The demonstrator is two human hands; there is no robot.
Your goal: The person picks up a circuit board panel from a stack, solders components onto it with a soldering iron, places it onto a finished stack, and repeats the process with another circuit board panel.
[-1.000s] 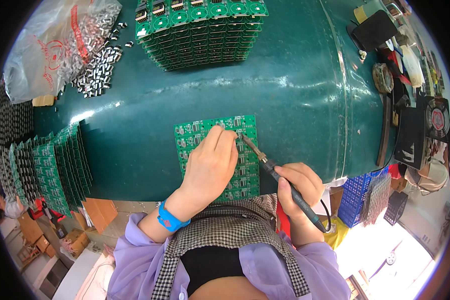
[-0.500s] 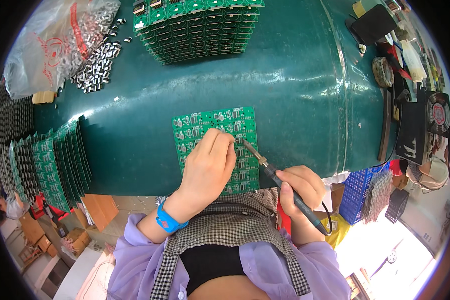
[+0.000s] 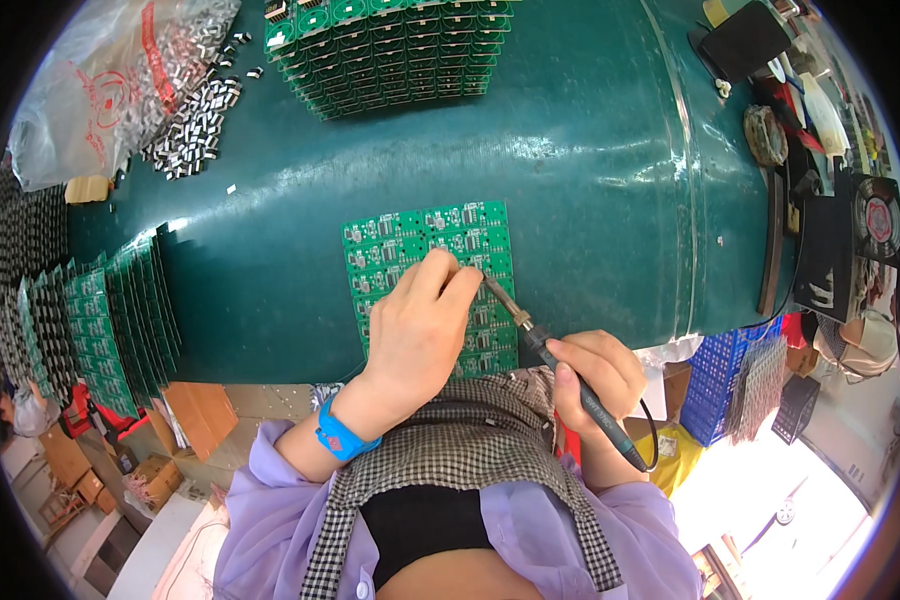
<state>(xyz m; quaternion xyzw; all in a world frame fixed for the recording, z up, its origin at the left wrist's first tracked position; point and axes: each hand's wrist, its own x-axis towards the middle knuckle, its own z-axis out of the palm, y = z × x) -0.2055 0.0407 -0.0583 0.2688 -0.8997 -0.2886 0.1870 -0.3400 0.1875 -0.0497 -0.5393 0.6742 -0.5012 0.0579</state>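
A green panel of circuit boards (image 3: 380, 257) lies flat on the table at the front middle, partly covered by my left hand. My right hand (image 3: 600, 375) grips a soldering iron (image 3: 560, 365) by its dark handle. The iron's tip slants up and left to the panel's right half, close to my left fingertips. My left hand (image 3: 420, 315) is over the panel with thumb and fingers pinched together; whatever they pinch is too small to make out. A blue wristband (image 3: 342, 435) is on my left wrist.
Stacked green boards stand at the back (image 3: 390, 60) and on the left (image 3: 120, 320). Small black-and-white parts (image 3: 195, 130) spill beside a clear plastic bag (image 3: 80, 120). A roll of tape (image 3: 765, 136) and a small fan (image 3: 878, 230) are at the right. A blue crate (image 3: 715, 385) stands beyond the table's front edge.
The view has shifted slightly. My left fingertips and the iron's tip have moved a little on the panel, staying close together. Both hands keep their grips.
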